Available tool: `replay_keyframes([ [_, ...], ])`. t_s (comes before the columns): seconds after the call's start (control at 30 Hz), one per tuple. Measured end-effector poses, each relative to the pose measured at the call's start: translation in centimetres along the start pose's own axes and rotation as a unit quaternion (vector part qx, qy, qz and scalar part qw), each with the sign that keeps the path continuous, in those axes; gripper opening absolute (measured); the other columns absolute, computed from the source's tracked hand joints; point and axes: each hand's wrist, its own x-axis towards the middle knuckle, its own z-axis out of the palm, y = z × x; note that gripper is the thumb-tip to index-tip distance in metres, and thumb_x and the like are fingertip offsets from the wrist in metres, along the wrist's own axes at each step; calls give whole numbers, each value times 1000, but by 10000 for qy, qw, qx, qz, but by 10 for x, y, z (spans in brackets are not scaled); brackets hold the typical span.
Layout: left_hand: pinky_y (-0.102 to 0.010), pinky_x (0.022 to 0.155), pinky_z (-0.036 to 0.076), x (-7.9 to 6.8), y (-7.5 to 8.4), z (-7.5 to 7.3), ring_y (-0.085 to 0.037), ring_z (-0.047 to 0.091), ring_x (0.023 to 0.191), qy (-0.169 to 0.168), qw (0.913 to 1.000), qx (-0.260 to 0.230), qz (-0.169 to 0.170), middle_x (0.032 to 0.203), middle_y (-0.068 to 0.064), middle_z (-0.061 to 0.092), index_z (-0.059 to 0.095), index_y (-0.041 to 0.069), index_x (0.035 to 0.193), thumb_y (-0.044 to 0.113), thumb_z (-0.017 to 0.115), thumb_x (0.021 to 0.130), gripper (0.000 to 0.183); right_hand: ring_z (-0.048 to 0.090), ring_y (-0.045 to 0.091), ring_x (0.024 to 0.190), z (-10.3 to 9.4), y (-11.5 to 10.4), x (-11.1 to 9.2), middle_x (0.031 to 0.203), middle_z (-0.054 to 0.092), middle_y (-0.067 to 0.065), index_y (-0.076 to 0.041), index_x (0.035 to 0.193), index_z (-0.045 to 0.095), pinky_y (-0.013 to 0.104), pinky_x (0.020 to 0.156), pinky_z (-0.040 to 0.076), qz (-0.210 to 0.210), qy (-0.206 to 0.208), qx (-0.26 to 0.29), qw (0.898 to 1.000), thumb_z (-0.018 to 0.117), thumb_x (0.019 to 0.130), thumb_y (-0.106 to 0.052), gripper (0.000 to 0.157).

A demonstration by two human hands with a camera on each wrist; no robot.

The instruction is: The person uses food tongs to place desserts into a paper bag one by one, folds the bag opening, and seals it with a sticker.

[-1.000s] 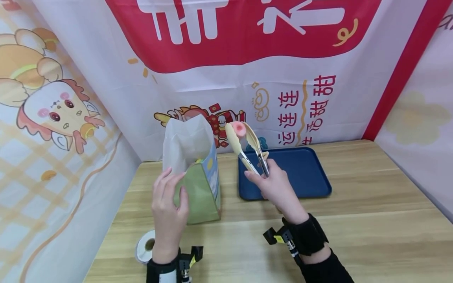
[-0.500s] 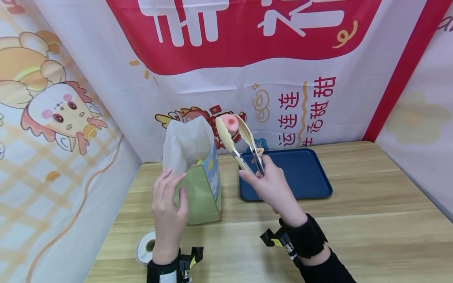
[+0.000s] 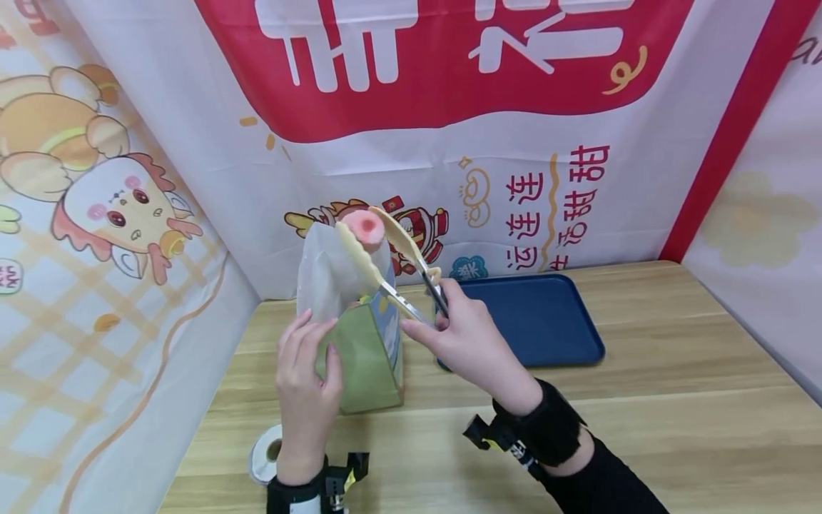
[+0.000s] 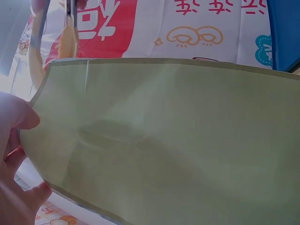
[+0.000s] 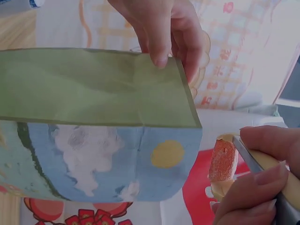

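My right hand grips a pair of tongs with cream tips and metal arms. A small pink ring-shaped sweet sits between the tips, in front of the white liner at the bag's mouth in the head view. Its surface looks grainy and orange-red in the right wrist view. The green paper bag stands upright, its side printed with sky, cloud and sun. At its upper edge, my left hand holds the bag between thumb and fingers. Something yellow shows inside; the rest of the contents is hidden.
A dark blue tray lies right of the bag, partly behind my right hand. The white roll sits beside my left wrist. Printed cloth hangs behind and along both sides of the wooden table.
My right hand has carried the tongs and pink sweet leftward, from above the tray's left end to the bag's mouth. My left hand stays on the bag. The head view has tilted slightly.
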Motion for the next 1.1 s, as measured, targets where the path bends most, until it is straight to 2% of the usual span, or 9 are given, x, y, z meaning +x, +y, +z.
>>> replay_keyframes([
  [0.2, -59, 96, 45, 0, 0, -1, -36, 50, 116, 2, 10000, 35, 34, 100, -22, 65, 66, -6, 102, -8, 58, 75, 28, 35, 10, 39, 4, -9, 1, 52, 37, -3, -7, 121, 45, 21, 37, 24, -201, -140, -380, 9990, 70, 82, -40, 57],
  [0.67, -59, 96, 45, 1, -1, -2, -35, 49, 116, -58, 10000, 64, 29, 100, -21, 66, 67, -4, 101, -8, 58, 75, 28, 43, 10, 40, 3, -14, 7, 53, 48, -2, -4, 116, 48, 19, 35, 29, -294, -597, -990, 9929, 70, 81, -39, 54],
  [0.83, -59, 96, 45, 1, -1, -2, -35, 50, 116, -65, 9999, 66, 65, 101, -22, 65, 67, -5, 101, -8, 58, 76, 27, 45, 10, 42, 3, -14, 8, 56, 51, -2, -5, 114, 49, 19, 35, 31, -298, -652, -1041, 9920, 71, 81, -39, 52],
  [1.1, -60, 96, 45, 0, -1, -2, -35, 49, 117, -91, 10000, 40, -11, 101, -21, 65, 66, -6, 101, -9, 58, 75, 28, 44, 11, 39, 0, -14, 7, 53, 46, -2, -6, 120, 46, 20, 34, 30, -43, -595, -981, 9934, 73, 77, -44, 63],
])
